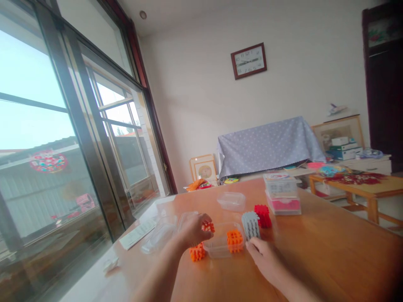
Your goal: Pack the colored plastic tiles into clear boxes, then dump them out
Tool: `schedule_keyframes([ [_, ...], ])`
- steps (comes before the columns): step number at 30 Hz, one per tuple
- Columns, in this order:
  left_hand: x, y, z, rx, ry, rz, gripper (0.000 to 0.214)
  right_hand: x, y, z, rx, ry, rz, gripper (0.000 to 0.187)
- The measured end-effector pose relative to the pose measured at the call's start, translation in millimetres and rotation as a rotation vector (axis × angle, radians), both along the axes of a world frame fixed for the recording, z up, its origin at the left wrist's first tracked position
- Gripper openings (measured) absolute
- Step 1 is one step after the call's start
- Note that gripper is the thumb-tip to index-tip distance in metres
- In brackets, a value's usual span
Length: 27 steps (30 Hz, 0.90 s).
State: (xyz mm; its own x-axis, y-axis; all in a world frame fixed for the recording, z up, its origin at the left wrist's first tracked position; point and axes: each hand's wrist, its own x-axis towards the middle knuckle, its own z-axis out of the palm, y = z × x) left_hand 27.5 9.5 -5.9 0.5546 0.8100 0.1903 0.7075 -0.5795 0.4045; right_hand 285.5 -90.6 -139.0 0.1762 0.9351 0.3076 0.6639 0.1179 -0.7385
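I had the left hand (192,231) pinching a red-orange block (208,227) between thumb and fingers at the left side of the clear tub (218,251), orange block (234,241) sitting inside. Right hand (260,253) was right up at the gray block (251,225), couldn't tell if its fingers gripped.

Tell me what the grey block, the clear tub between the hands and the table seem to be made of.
Grey block: perhaps matte plastic or foam; its ridges show little shine.
Clear tub: likely glossy plastic; it is see-through with bright edges.
Table: apparently wood or wood-look laminate, semi-gloss; brown with soft reflections.
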Motion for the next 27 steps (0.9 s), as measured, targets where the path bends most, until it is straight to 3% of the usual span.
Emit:
schedule_keyframes([
  [7,68.9,-0.6,-16.9,-0.018,0.034,-0.100,0.036,0.0,2.1,-1.0,0.011,0.029,-0.003,0.039],
  [12,94.5,-0.9,-30.1,-0.042,0.049,-0.091,0.038,-1.3,0.2,2.9,0.001,0.055,-0.009,0.040],
  [16,95.4,-0.8,-34.6,-0.046,0.029,-0.086,0.045,-0.9,-0.2,3.5,-0.007,0.061,-0.013,0.039],
  [23,77.4,-1.2,-33.6,-0.047,-0.046,-0.131,0.030,-0.5,-0.8,5.9,0.005,0.031,-0.007,0.039],
  [27,59.3,-4.4,-28.8,-0.032,-0.192,-0.097,0.026,0.2,-1.9,5.0,0.001,0.049,0.000,0.041],
])
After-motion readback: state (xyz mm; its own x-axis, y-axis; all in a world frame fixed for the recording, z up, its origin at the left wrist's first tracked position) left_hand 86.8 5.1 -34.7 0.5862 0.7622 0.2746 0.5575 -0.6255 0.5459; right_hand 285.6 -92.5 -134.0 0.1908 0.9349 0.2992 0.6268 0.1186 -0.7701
